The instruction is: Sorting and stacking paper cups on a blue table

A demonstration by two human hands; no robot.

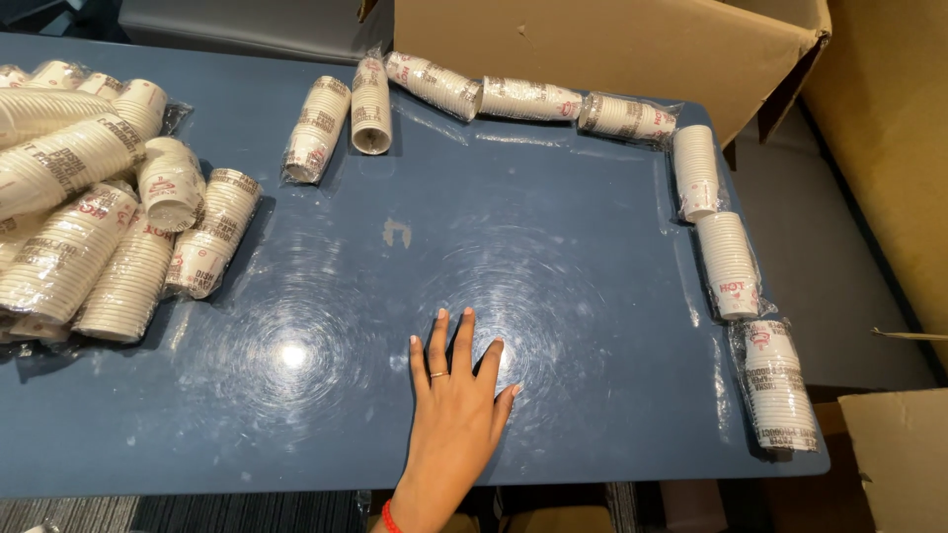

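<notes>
One hand flat on a dark blue counter (pixel 592 395) ringed by sleeves of paper cups.

The hand (pixel 456 400) lies open, fingers spread, holding nothing; which hand is unclear. Plastic-wrapped white cup sleeves with red and brown print (pixel 731 262) line the counter's far and right edges, a pile (pixel 89 207) at its left.

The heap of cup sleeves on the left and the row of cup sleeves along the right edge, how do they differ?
The heap of cup sleeves is stacked in layers at mixed angles; the row of cup sleeves lies single file, end to end, along the table edge. The heap holds many more sleeves than the row. Both are plastic-wrapped stacks of white printed paper cups, untouched by the hand.
</notes>
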